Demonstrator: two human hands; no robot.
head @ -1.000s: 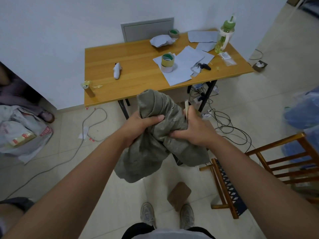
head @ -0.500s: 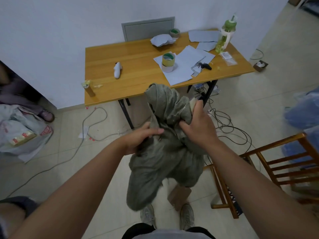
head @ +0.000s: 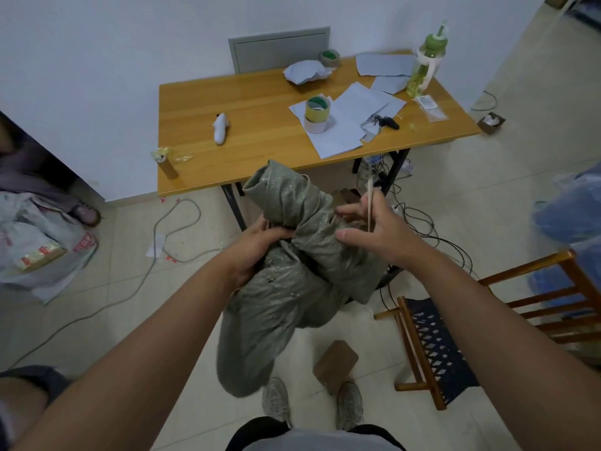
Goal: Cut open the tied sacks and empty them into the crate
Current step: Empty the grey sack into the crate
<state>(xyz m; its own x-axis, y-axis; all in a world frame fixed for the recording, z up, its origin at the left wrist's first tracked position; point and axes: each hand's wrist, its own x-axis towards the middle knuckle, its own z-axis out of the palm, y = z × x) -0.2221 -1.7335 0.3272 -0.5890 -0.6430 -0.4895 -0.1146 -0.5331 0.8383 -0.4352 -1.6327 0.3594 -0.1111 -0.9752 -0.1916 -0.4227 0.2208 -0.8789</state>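
Sack [head: 286, 288] gripped midair, table edge [head: 260, 177] beyond

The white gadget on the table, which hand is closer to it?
Left. The left hand grips the sack below the gadget, on its side. The right hand holds a thin stick, farther right.

Upper centre, an orange-brown wooden table [head: 260, 151]; centre frame, a grey-green sack [head: 286, 288]; lower right, a navy diamond-patterned mat [head: 435, 346].
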